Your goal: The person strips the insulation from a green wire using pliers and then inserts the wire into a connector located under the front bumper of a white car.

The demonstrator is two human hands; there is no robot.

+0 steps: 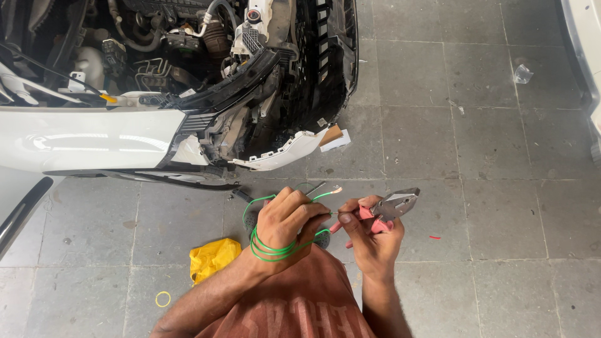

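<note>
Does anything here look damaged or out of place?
Yes. The white car's front bumper is broken, hanging loose with the engine bay exposed. A yellow bag lies crumpled on the floor, near the left hand looped in green wire.

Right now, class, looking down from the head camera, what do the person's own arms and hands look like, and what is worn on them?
Both forearms are bare from the elbow down: no sleeves, no gloves. The left hand and the right hand show no rings, and neither wrist shows a watch or band. The only clothing in view is a rust-red shirt with pale printed lettering, low between the arms.
</note>
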